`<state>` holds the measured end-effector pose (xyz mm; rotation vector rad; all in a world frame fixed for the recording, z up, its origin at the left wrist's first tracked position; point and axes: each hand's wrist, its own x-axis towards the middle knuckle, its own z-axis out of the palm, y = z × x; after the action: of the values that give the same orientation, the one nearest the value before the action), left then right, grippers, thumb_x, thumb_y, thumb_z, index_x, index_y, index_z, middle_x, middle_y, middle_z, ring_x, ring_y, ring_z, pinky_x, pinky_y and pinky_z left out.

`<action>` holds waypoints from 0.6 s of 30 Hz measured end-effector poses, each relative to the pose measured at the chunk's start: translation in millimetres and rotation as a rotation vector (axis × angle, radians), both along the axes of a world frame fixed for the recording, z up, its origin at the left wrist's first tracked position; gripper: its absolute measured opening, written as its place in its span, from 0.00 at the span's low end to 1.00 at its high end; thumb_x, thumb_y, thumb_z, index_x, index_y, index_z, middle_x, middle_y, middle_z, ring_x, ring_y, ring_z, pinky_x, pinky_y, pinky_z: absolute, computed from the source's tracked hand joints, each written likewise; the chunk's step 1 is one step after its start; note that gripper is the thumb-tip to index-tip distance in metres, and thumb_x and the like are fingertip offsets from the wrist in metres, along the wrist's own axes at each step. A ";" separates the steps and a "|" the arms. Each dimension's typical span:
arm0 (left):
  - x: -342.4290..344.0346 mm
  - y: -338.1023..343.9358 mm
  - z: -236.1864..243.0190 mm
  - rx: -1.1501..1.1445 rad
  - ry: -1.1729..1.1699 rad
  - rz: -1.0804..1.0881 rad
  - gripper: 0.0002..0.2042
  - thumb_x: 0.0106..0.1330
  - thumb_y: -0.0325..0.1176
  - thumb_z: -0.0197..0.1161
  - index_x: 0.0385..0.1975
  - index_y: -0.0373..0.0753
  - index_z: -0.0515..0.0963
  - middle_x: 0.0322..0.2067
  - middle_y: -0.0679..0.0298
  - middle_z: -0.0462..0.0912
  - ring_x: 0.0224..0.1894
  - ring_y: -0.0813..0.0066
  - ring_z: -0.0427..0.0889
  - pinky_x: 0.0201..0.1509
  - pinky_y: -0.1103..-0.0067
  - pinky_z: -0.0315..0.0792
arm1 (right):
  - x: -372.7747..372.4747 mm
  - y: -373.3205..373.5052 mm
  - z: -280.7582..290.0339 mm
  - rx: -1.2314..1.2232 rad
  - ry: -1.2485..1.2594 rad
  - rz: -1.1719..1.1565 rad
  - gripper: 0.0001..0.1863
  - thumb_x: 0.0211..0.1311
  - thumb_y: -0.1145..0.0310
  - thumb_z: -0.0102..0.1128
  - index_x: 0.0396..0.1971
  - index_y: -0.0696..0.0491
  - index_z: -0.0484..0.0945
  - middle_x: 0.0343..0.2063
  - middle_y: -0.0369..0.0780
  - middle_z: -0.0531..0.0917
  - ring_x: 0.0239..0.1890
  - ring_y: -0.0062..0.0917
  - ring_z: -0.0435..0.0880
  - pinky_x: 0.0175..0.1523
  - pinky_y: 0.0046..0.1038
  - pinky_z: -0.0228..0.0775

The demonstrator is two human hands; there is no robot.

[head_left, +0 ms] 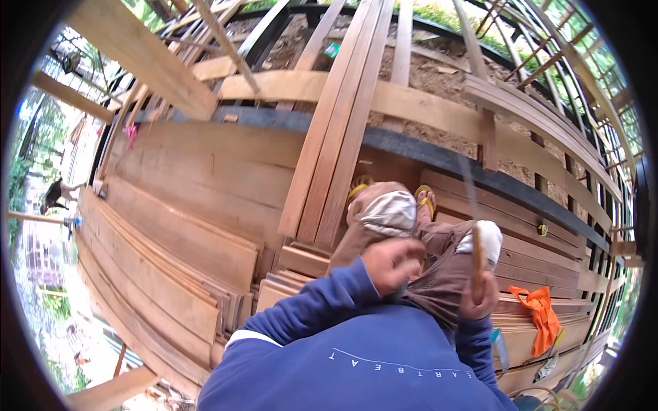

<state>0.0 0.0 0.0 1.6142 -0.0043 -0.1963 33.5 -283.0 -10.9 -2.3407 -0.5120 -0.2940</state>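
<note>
Right grip (482,298) clamps a wooden-handled tool (478,257) near the right knee (491,241); whether the left grip (391,264), blurred above the lap (433,296), is parted cannot be told. Slackened hold could let the tool strike the sandalled feet (426,201).

This looks like an open-air timber building site, with long planks (147,281) stacked in piles, a pale wooden beam (425,111) and slats forming an open frame over bare earth (439,72), and trees (31,137) beyond.
</note>
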 end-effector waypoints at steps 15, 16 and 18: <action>-27.9 13.1 -41.9 -0.316 -0.053 -0.151 0.15 0.66 0.34 0.56 0.47 0.31 0.75 0.43 0.54 0.82 0.46 0.63 0.82 0.50 0.74 0.74 | 50.5 -9.3 -39.5 -0.272 -0.003 -0.270 0.09 0.61 0.70 0.59 0.38 0.57 0.74 0.27 0.45 0.78 0.28 0.34 0.78 0.36 0.32 0.71; -30.3 20.0 -41.5 -0.491 0.039 -0.123 0.15 0.69 0.33 0.53 0.50 0.31 0.73 0.43 0.54 0.82 0.47 0.65 0.81 0.51 0.74 0.75 | 50.6 -6.5 -38.6 -0.269 0.004 -0.270 0.09 0.61 0.70 0.59 0.39 0.57 0.74 0.27 0.45 0.78 0.28 0.34 0.78 0.36 0.31 0.71; -38.2 36.8 -47.9 -0.873 0.171 0.000 0.15 0.70 0.35 0.51 0.49 0.31 0.73 0.43 0.53 0.82 0.46 0.64 0.82 0.52 0.72 0.75 | 51.1 -8.6 -42.0 -0.282 -0.033 -0.250 0.09 0.62 0.70 0.59 0.39 0.57 0.74 0.27 0.45 0.78 0.28 0.33 0.77 0.36 0.31 0.71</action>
<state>-38.2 36.8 -47.9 0.7255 0.0373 -0.2827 84.5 -291.5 -52.9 -2.6831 -0.2901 -0.3989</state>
